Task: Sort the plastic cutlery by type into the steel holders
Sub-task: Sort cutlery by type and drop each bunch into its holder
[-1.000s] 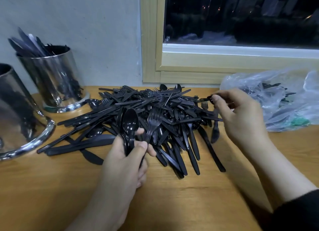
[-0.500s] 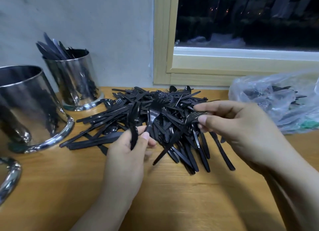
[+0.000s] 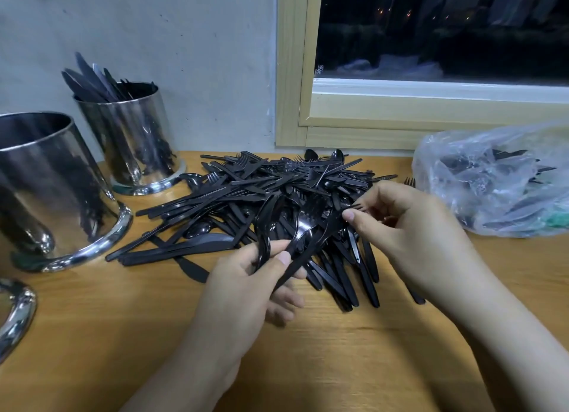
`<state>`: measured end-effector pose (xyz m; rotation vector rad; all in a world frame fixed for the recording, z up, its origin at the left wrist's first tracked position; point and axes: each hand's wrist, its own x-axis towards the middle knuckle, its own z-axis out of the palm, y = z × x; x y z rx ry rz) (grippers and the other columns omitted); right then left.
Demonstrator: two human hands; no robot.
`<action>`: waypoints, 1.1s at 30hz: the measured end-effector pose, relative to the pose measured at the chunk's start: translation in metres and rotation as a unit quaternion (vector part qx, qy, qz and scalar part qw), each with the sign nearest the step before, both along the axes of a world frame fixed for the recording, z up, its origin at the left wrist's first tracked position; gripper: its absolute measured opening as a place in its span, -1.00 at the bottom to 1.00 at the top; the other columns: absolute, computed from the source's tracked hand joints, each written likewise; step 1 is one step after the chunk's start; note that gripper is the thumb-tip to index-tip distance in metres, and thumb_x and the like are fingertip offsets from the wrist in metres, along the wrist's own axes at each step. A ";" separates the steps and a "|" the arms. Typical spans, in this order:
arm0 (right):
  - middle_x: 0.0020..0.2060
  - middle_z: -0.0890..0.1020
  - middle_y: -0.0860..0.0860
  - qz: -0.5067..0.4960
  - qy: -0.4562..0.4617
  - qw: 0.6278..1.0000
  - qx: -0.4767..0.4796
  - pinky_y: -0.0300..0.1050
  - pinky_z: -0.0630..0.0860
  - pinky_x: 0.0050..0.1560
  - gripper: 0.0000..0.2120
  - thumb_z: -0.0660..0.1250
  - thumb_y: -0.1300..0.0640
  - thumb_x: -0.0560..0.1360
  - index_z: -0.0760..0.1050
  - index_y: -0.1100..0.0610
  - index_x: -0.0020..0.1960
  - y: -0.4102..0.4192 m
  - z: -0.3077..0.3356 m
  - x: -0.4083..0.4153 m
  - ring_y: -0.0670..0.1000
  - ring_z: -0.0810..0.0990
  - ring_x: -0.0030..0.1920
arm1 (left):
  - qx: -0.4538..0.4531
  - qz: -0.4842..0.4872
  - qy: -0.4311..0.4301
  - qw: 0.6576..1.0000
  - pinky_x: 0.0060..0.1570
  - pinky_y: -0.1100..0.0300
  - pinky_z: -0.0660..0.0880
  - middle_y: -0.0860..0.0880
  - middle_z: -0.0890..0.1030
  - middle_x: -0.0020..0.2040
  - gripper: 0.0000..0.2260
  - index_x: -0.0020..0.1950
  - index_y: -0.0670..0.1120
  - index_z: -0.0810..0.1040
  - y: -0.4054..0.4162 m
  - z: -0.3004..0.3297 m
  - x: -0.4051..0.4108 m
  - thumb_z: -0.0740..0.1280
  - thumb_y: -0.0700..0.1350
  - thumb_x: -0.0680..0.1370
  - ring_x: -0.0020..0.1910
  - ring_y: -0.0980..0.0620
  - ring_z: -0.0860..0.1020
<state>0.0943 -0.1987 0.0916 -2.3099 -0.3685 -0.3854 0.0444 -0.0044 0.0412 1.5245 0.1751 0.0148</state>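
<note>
Glossy black plastic cutlery (image 3: 277, 193) lies heaped on a wooden desk (image 3: 123, 334) beside steel holders (image 3: 132, 134); the left hand (image 3: 246, 288) grips several pieces, the right hand (image 3: 409, 230) pinches a fork (image 3: 326, 227).

Dim warm indoor light, soft shadows, wide-angle warping

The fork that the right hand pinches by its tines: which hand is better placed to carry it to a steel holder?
Probably the left. The left hand already grips that fork by its handle, together with other cutlery, and the steel holders stand on the left side. The right hand only pinches the tines.
</note>
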 end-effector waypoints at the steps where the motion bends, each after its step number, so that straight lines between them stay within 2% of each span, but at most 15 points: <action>1: -0.39 0.56 -0.07 0.000 0.001 1.000 0.004 -0.39 0.34 -0.42 -0.81 0.43 0.02 0.53 0.52 0.02 -0.23 -0.001 -0.001 0.001 -0.24 0.52 -0.44 | 0.003 -0.006 -0.001 1.000 -0.28 -0.02 0.61 -0.07 0.74 -0.12 -0.80 0.09 0.08 0.66 0.000 0.000 0.000 0.29 -0.18 0.67 -0.28 -0.14 0.68; 3: -0.39 0.57 -0.17 -0.003 0.006 1.000 0.018 -0.39 0.34 -0.42 -0.81 0.43 -0.01 0.51 0.52 0.00 -0.23 -0.001 -0.004 0.003 -0.21 0.50 -0.44 | 0.013 -0.014 -0.009 1.000 -0.35 0.03 0.59 -0.04 0.74 -0.12 -0.79 0.08 0.09 0.66 0.000 -0.002 -0.001 0.28 -0.17 0.68 -0.33 -0.12 0.65; 5: -0.36 0.60 -0.18 -0.001 0.016 0.999 0.047 -0.37 0.36 -0.42 -0.84 0.44 -0.02 0.50 0.53 0.00 -0.20 0.002 -0.009 0.004 -0.17 0.54 -0.41 | 0.037 -0.030 -0.026 0.999 -0.42 0.09 0.50 0.01 0.74 -0.12 -0.80 0.11 0.08 0.66 -0.001 -0.004 -0.001 0.26 -0.15 0.69 -0.39 -0.07 0.57; 7: -0.32 0.65 -0.08 0.001 0.028 0.995 0.091 -0.11 0.50 -0.27 -0.85 0.47 0.00 0.48 0.53 0.00 -0.17 0.005 -0.014 0.005 -0.09 0.59 -0.34 | 0.054 -0.046 -0.042 0.997 -0.45 0.15 0.42 0.05 0.73 -0.15 -0.79 0.12 0.10 0.66 -0.003 -0.006 -0.002 0.25 -0.12 0.70 -0.44 0.00 0.49; 9: -0.33 0.65 -0.01 0.010 0.036 0.990 0.136 -0.03 0.51 -0.21 -0.84 0.49 0.06 0.48 0.51 0.01 -0.16 0.008 -0.018 0.005 0.00 0.62 -0.32 | 0.053 -0.052 -0.046 0.996 -0.47 0.25 0.37 0.05 0.69 -0.28 -0.79 0.08 0.08 0.67 -0.005 -0.008 -0.003 0.24 -0.09 0.70 -0.49 0.08 0.42; 11: -0.34 0.63 0.02 0.027 0.047 0.984 0.167 -0.01 0.52 -0.20 -0.82 0.50 0.12 0.48 0.48 0.00 -0.14 0.011 -0.022 0.006 0.00 0.64 -0.35 | 0.054 -0.060 -0.043 0.996 -0.48 0.28 0.35 -0.08 0.63 -0.34 -0.81 0.00 0.11 0.69 -0.006 -0.008 -0.004 0.27 -0.02 0.67 -0.52 0.10 0.38; 13: -0.33 0.63 0.03 0.043 0.055 0.981 0.181 0.08 0.56 -0.18 -0.80 0.51 0.13 0.48 0.47 -0.03 -0.11 0.014 -0.024 0.007 0.04 0.65 -0.34 | 0.049 -0.065 -0.043 0.996 -0.49 0.26 0.33 -0.25 0.63 -0.19 -0.82 -0.06 0.20 0.68 -0.007 -0.010 -0.003 0.31 -0.01 0.64 -0.50 0.07 0.37; 16: -0.30 0.66 0.05 0.009 0.048 0.978 0.205 0.10 0.54 -0.18 -0.85 0.48 0.05 0.49 0.51 -0.01 -0.04 0.000 -0.025 0.016 0.07 0.62 -0.33 | 0.051 -0.040 -0.044 0.997 -0.46 0.18 0.32 -0.24 0.60 -0.21 -0.78 -0.08 0.23 0.66 -0.006 -0.013 -0.002 0.31 -0.06 0.65 -0.45 0.03 0.36; 19: -0.38 0.64 -0.04 -0.110 0.018 0.984 0.142 0.01 0.57 -0.17 -0.89 0.36 0.02 0.58 0.56 0.03 -0.08 -0.033 -0.032 0.036 0.01 0.62 -0.35 | 0.038 0.006 -0.049 0.998 -0.47 0.21 0.31 -0.08 0.56 -0.35 -0.79 -0.06 0.14 0.68 0.000 -0.015 0.000 0.29 -0.08 0.67 -0.47 0.05 0.35; 21: -0.33 0.67 -0.05 -0.158 0.030 0.985 0.057 -0.06 0.52 -0.08 -0.89 0.34 0.05 0.60 0.59 0.02 -0.08 -0.049 -0.044 0.047 0.01 0.65 -0.22 | 0.023 0.026 -0.052 0.998 -0.50 0.29 0.32 0.01 0.60 -0.34 -0.82 0.07 0.15 0.65 0.001 -0.016 0.001 0.29 -0.10 0.67 -0.50 0.10 0.36; 22: -0.23 0.70 -0.02 -0.168 0.044 0.985 0.021 -0.10 0.48 -0.06 -0.93 0.36 0.07 0.60 0.61 0.01 -0.02 -0.053 -0.051 0.051 0.01 0.64 -0.12 | 0.018 0.029 -0.053 0.998 -0.51 0.31 0.31 0.02 0.62 -0.32 -0.82 0.12 0.16 0.63 0.000 -0.016 0.000 0.30 -0.10 0.66 -0.50 0.10 0.36; 24: 0.00 0.71 0.04 -0.169 0.066 0.983 -0.033 -0.13 0.47 0.03 -0.81 0.39 0.06 0.57 0.64 0.06 0.16 -0.052 -0.061 0.057 0.04 0.62 0.02 | 0.009 0.030 -0.056 0.998 -0.51 0.27 0.30 0.00 0.64 -0.28 -0.81 0.14 0.20 0.59 -0.003 -0.017 -0.001 0.30 -0.10 0.66 -0.49 0.10 0.35; 26: 0.15 0.67 0.05 -0.158 0.072 0.982 -0.073 -0.09 0.47 0.17 -0.67 0.39 0.03 0.57 0.58 0.07 0.31 -0.046 -0.064 0.061 0.07 0.60 0.16 | 0.006 0.030 -0.054 0.998 -0.49 0.22 0.31 -0.07 0.63 -0.26 -0.81 0.09 0.23 0.59 -0.005 -0.018 -0.002 0.30 -0.09 0.67 -0.47 0.07 0.35; 29: 0.28 0.60 0.10 -0.154 0.090 0.977 -0.113 -0.06 0.43 0.26 -0.56 0.35 0.05 0.57 0.47 0.07 0.43 -0.039 -0.066 0.069 0.13 0.55 0.27 | 0.016 0.032 -0.050 0.998 -0.47 0.18 0.31 -0.22 0.59 -0.21 -0.80 0.01 0.25 0.62 -0.007 -0.019 -0.002 0.30 -0.06 0.66 -0.45 0.03 0.34; 33: 0.29 0.58 0.12 -0.164 0.122 0.969 -0.139 0.09 0.47 0.28 -0.55 0.29 0.07 0.59 0.41 0.02 0.47 -0.032 -0.071 0.077 0.20 0.53 0.28 | 0.018 0.038 -0.048 0.998 -0.48 0.21 0.31 -0.15 0.63 -0.22 -0.82 0.06 0.23 0.61 -0.006 -0.020 -0.002 0.31 -0.07 0.66 -0.48 0.09 0.35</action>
